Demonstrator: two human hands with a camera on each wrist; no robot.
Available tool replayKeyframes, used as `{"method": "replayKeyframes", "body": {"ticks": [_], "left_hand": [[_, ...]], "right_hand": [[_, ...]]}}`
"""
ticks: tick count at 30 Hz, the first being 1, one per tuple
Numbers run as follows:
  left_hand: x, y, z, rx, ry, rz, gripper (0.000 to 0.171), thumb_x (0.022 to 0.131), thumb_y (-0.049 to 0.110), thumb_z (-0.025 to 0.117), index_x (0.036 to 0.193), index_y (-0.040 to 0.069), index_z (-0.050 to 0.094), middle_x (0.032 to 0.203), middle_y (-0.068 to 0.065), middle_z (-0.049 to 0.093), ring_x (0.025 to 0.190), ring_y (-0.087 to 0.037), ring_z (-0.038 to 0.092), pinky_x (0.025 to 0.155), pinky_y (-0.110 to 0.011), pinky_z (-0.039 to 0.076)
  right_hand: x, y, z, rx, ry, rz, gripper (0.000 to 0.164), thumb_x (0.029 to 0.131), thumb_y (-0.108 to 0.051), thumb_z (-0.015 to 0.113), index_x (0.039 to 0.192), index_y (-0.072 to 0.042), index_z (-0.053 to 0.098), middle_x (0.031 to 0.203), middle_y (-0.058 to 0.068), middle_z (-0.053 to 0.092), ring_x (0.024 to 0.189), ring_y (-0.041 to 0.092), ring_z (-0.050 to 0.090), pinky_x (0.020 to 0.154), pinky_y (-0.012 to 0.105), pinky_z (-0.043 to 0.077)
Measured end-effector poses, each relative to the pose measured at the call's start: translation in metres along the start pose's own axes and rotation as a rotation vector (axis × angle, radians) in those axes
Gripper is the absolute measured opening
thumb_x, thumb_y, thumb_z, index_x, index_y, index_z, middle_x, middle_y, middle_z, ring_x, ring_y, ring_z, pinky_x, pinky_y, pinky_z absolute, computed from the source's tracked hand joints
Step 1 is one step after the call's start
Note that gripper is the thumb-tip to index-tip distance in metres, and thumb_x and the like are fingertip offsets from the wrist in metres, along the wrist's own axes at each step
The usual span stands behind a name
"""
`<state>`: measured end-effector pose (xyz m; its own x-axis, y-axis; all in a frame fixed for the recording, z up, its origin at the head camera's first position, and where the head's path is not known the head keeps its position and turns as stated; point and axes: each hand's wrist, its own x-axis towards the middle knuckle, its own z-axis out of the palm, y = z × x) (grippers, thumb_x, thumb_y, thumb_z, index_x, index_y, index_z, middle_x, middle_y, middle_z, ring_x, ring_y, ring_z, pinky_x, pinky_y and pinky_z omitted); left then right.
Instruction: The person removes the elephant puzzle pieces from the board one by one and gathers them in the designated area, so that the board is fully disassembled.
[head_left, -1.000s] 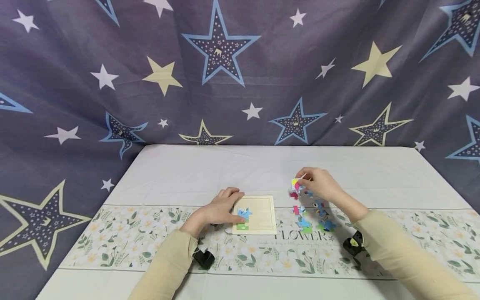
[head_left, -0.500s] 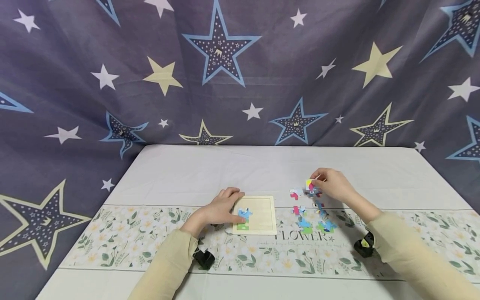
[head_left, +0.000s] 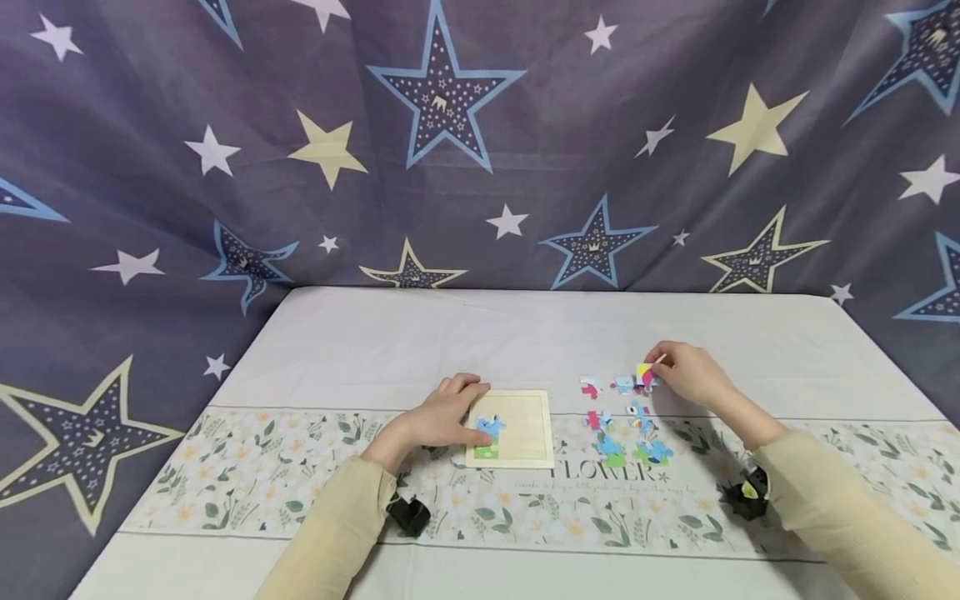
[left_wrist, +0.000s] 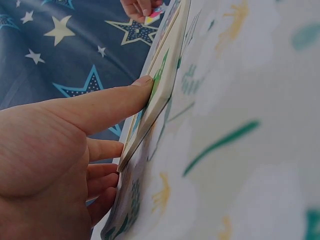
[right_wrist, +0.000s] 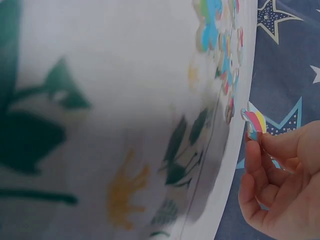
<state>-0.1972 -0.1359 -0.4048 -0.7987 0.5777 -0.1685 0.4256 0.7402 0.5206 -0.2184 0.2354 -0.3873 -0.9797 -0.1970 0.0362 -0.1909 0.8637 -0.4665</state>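
My left hand (head_left: 441,418) rests at the left side of a shallow wooden puzzle tray (head_left: 548,433), its fingers spread. In the left wrist view, the straight thumb (left_wrist: 117,104) presses on the tray's face and the other fingers lie along its edge. Blue and green puzzle pieces (head_left: 489,428) sit in the tray's lower left corner. Between thumb and fingers my right hand (head_left: 696,377) pinches a puzzle piece (right_wrist: 257,120) coloured yellow, pink and white. It holds the piece tilted up over the far right end of the loose pieces, partly covering one of them.
Several loose puzzle pieces (head_left: 611,450) lie in two rough columns right of the tray, in blue, green and pink. A floral printed band (head_left: 315,500) crosses the white tablecloth (head_left: 420,333). A star-patterned curtain (head_left: 480,108) hangs behind the table.
My right hand has moved right with the pinched puzzle piece, uncovering loose pieces in the back row. The left hand and the tray have stayed in place.
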Motion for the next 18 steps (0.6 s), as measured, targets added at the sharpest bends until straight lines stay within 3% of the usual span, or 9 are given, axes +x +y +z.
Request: {"method": "replayKeyframes", "body": {"ticks": [11, 18], "left_hand": [[0.000, 0.001, -0.001, -0.007, 0.011, 0.002, 0.082, 0.078, 0.040, 0.068, 0.143, 0.008, 0.029, 0.145, -0.012, 0.024, 0.131, -0.028, 0.021, 0.106, -0.046, 0.023], [0.000, 0.002, -0.001, -0.005, 0.001, 0.001, 0.082, 0.079, 0.040, 0.068, 0.143, 0.008, 0.028, 0.146, -0.012, 0.023, 0.132, -0.028, 0.021, 0.106, -0.046, 0.022]], "right_hand": [[-0.002, 0.016, -0.004, -0.017, -0.038, 0.049, 0.015, 0.090, -0.014, 0.053, 0.095, -0.003, 0.063, 0.078, 0.008, 0.064, 0.063, 0.015, 0.054, 0.058, 0.034, 0.041], [-0.004, 0.021, -0.002, -0.039, -0.029, 0.055, 0.015, 0.089, -0.015, 0.054, 0.092, -0.003, 0.063, 0.084, 0.011, 0.065, 0.071, 0.021, 0.057, 0.065, 0.041, 0.042]]}}
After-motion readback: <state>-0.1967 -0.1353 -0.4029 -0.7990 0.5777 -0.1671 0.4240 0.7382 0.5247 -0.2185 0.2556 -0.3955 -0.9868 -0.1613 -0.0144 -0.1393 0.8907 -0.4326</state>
